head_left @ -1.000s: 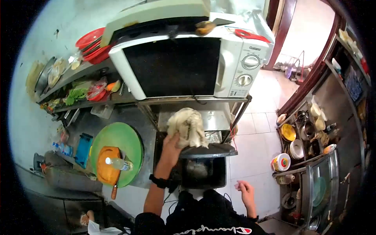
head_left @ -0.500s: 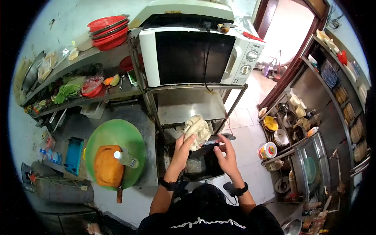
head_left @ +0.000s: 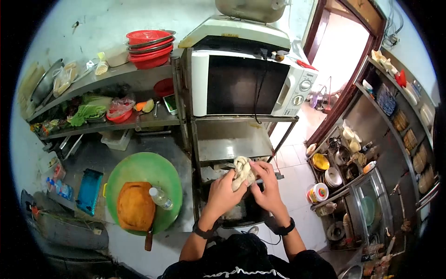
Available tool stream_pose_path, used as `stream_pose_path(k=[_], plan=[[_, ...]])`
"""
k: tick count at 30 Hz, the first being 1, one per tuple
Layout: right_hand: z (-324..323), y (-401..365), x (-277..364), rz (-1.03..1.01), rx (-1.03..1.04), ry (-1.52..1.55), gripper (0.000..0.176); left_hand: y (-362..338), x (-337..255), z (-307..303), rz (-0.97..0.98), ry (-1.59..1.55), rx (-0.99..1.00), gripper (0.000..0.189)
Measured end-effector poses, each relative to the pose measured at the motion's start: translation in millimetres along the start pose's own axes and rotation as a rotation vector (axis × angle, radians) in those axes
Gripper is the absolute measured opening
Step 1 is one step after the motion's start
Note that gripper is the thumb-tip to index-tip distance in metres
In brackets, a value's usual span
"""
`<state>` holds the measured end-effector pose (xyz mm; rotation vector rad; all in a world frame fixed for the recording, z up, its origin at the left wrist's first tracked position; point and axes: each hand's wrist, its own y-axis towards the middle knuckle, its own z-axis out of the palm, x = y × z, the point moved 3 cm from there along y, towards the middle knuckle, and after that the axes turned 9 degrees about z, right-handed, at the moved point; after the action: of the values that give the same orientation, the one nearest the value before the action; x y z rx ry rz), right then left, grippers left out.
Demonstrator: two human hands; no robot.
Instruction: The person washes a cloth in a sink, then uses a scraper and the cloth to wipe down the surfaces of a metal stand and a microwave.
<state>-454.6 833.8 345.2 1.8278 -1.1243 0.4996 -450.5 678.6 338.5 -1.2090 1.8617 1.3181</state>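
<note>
A crumpled off-white cloth (head_left: 243,173) is bunched up in front of me, held between both hands. My left hand (head_left: 225,193) is closed around its left side. The fingers of my right hand (head_left: 267,186) are bent against its right side, with the thumb pointing in toward it. Both hands are above a black open-topped container (head_left: 248,209), whose inside is partly hidden by them. Just behind the cloth stands a metal rack (head_left: 234,143).
A white microwave (head_left: 246,86) sits on the rack. To the left, a green round board (head_left: 139,162) carries a brown wooden block (head_left: 134,207), a clear bottle (head_left: 161,199) and a knife (head_left: 148,239). Shelves with bowls (head_left: 332,176) line the right side.
My right hand has moved left from beside the cloth onto it. The cloth is bunched smaller and sits lower relative to the rack. The camera view has shifted.
</note>
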Motion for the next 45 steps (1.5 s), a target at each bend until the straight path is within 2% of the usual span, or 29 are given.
stream_pose_path(k=[3, 6, 7, 10, 11, 14, 18, 22, 23, 26, 27, 30, 31, 34, 35, 38, 40, 42, 43, 44, 45], plan=[[-5, 9, 20, -0.045, 0.003, 0.027, 0.053, -3, 10, -4, 0.04, -0.047, 0.047, 0.038], [-2, 13, 22, -0.021, 0.033, -0.184, 0.057, -3, 7, -6, 0.087, -0.121, 0.123, 0.045], [0, 16, 22, -0.134, -0.029, -0.292, 0.057, -5, 5, -7, 0.1, -0.148, 0.156, 0.048], [0, 25, 29, -0.276, -0.103, -0.397, 0.052, -2, 5, -8, 0.085, -0.338, 0.168, 0.05], [-3, 29, 36, -0.287, -0.135, -0.361, 0.042, -1, 11, -7, 0.082, -0.329, 0.18, 0.045], [-3, 36, 30, -0.33, -0.155, -0.281, 0.035, 1, 15, -9, 0.039, -0.429, 0.1, 0.037], [2, 53, 5, -0.215, -0.205, -0.133, 0.028, 7, 43, -2, -0.152, -0.69, -0.2, 0.033], [8, 73, -1, -0.083, -0.21, 0.076, 0.017, 4, 53, -1, -0.111, -0.728, -0.26, 0.03], [13, 75, -5, -0.038, -0.193, 0.144, 0.016, 3, 53, -1, -0.081, -0.716, -0.258, 0.045], [23, 85, -8, 0.048, -0.16, 0.273, 0.014, -1, 52, -1, -0.143, -0.525, -0.233, 0.062], [24, 87, -4, 0.05, -0.157, 0.269, 0.014, -1, 58, -1, -0.151, -0.408, -0.191, 0.075], [22, 91, 8, 0.074, -0.148, 0.251, 0.014, -1, 57, -1, -0.187, -0.25, -0.197, 0.074], [22, 91, 10, 0.075, -0.15, 0.262, 0.014, -1, 73, 4, -0.064, -0.131, -0.253, 0.065], [22, 94, 13, 0.029, -0.158, 0.244, 0.014, 2, 76, 1, 0.01, 0.047, -0.213, 0.055], [21, 94, 12, 0.011, -0.159, 0.228, 0.014, 5, 74, 1, 0.012, 0.053, -0.292, 0.039], [19, 96, 4, 0.072, -0.149, 0.241, 0.014, 9, 94, -2, -0.094, -0.111, -0.262, 0.028], [17, 96, -5, 0.095, -0.17, 0.248, 0.014, 11, 86, -9, -0.031, -0.175, -0.409, 0.012], [16, 94, -18, 0.126, -0.18, 0.321, 0.013, 18, 73, -22, -0.067, -0.148, -0.427, 0.017], [17, 92, -32, 0.178, -0.168, 0.333, 0.013, 20, 76, -25, -0.034, -0.136, -0.451, 0.026], [15, 87, -34, 0.3, -0.105, 0.408, 0.014, 22, 74, -29, -0.013, -0.199, -0.467, 0.025], [12, 83, -30, 0.283, -0.129, 0.43, 0.014, 24, 71, -32, 0.001, -0.212, -0.485, 0.025]])
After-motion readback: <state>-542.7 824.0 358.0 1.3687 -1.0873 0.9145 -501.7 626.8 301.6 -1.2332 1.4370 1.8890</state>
